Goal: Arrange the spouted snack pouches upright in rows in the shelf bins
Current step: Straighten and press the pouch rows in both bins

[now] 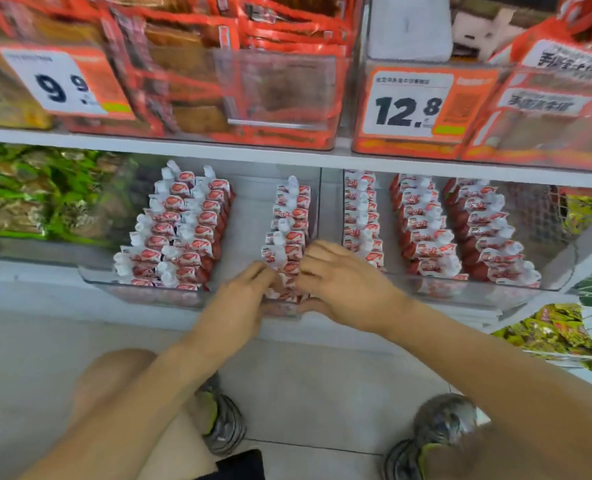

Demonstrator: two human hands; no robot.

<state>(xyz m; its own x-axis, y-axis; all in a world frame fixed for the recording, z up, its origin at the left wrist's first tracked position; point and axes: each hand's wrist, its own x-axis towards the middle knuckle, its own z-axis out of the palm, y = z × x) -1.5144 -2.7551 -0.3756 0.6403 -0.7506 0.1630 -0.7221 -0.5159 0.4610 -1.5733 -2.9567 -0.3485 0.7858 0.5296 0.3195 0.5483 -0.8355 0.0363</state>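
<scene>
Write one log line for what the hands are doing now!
left hand: grips pouches | right hand: grips same pouches | left bin: third row unfinished

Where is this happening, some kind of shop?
Most likely a shop's snack aisle. Price tags reading 9.9 and 12.8 hang on clear bins, white shelves carry packaged snacks, and both hands work on a row of spouted pouches.

Glossy red-and-white film pouches (289, 216) with white plastic spouts; clear, smooth plastic bins (97, 277); matt white shelf (80, 142); paper price tags (405, 103); smooth pale floor tiles (322, 393).
</scene>
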